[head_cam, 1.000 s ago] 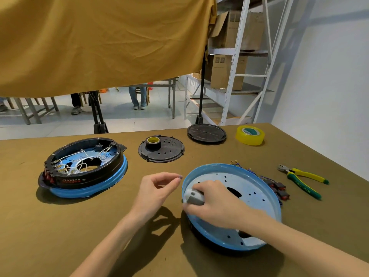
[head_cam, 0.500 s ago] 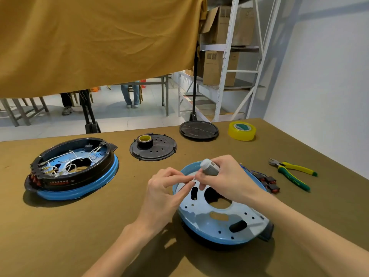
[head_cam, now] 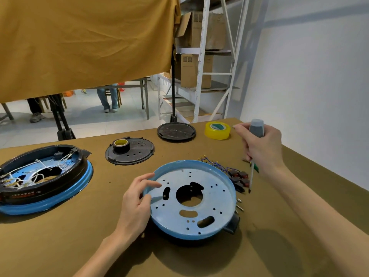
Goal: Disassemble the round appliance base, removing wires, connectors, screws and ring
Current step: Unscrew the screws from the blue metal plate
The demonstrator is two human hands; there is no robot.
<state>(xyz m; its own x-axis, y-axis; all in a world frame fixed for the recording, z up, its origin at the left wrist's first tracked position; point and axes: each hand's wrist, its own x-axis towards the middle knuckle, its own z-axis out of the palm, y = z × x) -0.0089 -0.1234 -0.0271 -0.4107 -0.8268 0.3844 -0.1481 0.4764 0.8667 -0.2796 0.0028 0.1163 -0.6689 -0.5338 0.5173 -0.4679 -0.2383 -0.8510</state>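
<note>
Lying flat, blue base [head_cam: 209, 198] stripped, holes exposed.

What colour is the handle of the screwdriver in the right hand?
Grey, seen in the head view: the screwdriver handle sticks up from the right hand.

The stripped base [head_cam: 191, 198] lies centre, the wired base [head_cam: 43, 177] to its left (connectors [head_cam: 238, 177] right).

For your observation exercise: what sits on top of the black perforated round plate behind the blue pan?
A black roll of tape with a yellow core sits on the black perforated round plate, near its left edge. Whatever lies beneath the roll is covered.
</note>
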